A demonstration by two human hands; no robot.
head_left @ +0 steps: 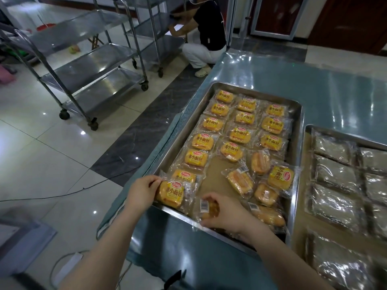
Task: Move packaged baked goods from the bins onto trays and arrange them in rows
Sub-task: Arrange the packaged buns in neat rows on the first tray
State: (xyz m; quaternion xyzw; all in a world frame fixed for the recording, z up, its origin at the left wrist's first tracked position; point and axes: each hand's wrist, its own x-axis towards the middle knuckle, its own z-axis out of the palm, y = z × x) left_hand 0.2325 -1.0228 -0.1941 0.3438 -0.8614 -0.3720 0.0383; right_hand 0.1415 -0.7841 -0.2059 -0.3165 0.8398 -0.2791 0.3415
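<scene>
A steel tray on the table holds several yellow packaged small breads, lined up in three rows at the far end and loose near the front. My left hand pinches the left edge of a label-up bread pack at the tray's near left corner. My right hand grips another bread pack, barcode side up, over the tray's near rim. Several loose packs lie unsorted at the near right.
A second tray to the right holds several clear packs of dark goods. Steel wheeled racks stand on the tiled floor at left. A person crouches at the far racks. A cable crosses the floor.
</scene>
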